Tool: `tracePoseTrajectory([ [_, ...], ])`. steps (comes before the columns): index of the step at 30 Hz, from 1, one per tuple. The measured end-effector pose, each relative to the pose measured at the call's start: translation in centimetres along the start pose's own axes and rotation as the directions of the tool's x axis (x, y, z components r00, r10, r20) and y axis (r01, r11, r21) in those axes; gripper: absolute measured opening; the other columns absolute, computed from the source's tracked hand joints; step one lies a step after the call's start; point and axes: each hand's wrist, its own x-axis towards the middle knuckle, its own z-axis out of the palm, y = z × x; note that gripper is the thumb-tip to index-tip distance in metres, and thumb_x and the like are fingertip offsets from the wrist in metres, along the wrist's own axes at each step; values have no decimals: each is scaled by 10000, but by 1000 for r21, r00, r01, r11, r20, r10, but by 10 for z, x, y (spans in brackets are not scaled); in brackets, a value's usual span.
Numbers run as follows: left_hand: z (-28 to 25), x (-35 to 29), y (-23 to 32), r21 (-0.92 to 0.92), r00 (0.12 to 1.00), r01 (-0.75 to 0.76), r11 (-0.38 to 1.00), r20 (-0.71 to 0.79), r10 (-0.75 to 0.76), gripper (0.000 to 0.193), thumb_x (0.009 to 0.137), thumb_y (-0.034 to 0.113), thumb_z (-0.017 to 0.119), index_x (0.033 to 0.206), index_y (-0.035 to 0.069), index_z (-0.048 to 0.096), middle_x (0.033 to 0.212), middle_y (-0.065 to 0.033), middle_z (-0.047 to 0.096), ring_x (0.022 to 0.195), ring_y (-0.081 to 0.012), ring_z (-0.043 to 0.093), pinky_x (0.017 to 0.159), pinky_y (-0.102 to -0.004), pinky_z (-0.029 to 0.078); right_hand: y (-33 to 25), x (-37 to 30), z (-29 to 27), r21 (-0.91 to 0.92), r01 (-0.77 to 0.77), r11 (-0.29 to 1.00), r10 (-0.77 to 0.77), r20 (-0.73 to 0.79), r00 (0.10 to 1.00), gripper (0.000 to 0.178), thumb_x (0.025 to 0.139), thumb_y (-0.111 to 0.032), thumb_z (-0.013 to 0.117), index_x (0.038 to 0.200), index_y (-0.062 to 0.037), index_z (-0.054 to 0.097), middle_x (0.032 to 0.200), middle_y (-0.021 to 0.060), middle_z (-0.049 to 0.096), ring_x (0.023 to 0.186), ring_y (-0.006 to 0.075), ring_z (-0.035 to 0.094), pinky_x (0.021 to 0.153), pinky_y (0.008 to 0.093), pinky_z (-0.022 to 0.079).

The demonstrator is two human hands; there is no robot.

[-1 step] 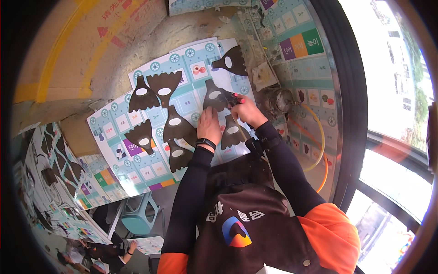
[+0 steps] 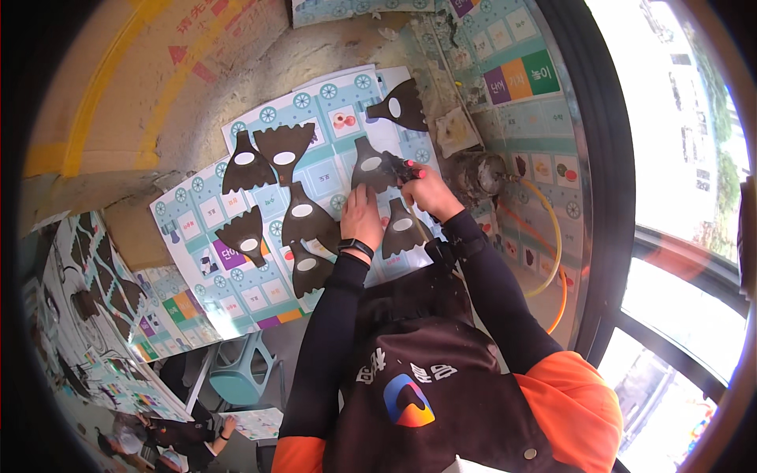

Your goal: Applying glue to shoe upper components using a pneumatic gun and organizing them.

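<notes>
Under my hands lies a dark fan-shaped piece (image 2: 369,165) with a white oval and a narrow neck, on the printed sheet (image 2: 325,150). My left hand (image 2: 362,214) rests flat at its lower edge, fingers stretched out and together. My right hand (image 2: 430,195) is closed round a small black tool (image 2: 404,169) with red parts, held at the piece's right side; its exact kind is hard to make out. A similar dark piece (image 2: 401,230) lies just below, between my wrists. Another dark piece (image 2: 307,218) reaches close to my left hand.
More scalloped dark pieces (image 2: 285,147) lie spread over the sheet, one (image 2: 404,105) at its far right. Right of it sits a stained round metal object (image 2: 479,173) beside a yellow hose (image 2: 558,236). A teal stool (image 2: 240,370) and another person (image 2: 189,433) are lower left.
The black tool and my right hand have shifted very slightly. My left hand and the dark pieces stay where they were.
</notes>
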Motion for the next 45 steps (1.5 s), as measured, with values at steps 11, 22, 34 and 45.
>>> tracePoseTrajectory([
  [11, -2, -5, 4, -21, 1000, 14, 1000, -2, -14, 755, 689, 199, 859, 1334, -33, 543, 1393, -152, 486, 1327, -331, 457, 1103, -421, 398, -1, 7, 1, -137, 53, 989, -70, -123, 990, 237, 744, -85, 630, 956, 22, 618, 735, 187, 641, 682, 339, 634, 648, 422, 483],
  [22, 2, -4, 4, -18, 1000, 9, 1000, -11, -9, 773, 702, 198, 853, 1359, -41, 523, 1416, -153, 477, 1345, -334, 444, 1105, -422, 392, -2, 0, 9, 86, -52, 995, 54, -20, 998, 219, 743, -51, 597, 949, 16, 627, 694, 140, 633, 585, 267, 602, 594, 382, 481],
  [34, 0, -10, 1, -12, 1000, 6, 1000, -10, -6, 740, 706, 188, 844, 1340, -43, 539, 1418, -158, 479, 1344, -336, 448, 1110, -427, 391, -8, -2, 2, -109, -97, 989, 88, -87, 992, 187, 764, -61, 601, 935, 9, 635, 672, 108, 623, 586, 201, 596, 575, 351, 469],
  [45, -14, 4, -11, -170, 993, 0, 985, 117, 20, 535, 829, 150, 726, 1323, 2, 586, 1392, -186, 529, 1304, -371, 505, 1065, -449, 446, -2, -1, 1, 15, 10, 1000, -11, 12, 1000, 167, 759, -37, 572, 909, 25, 616, 687, 105, 621, 587, 189, 602, 572, 345, 472],
])
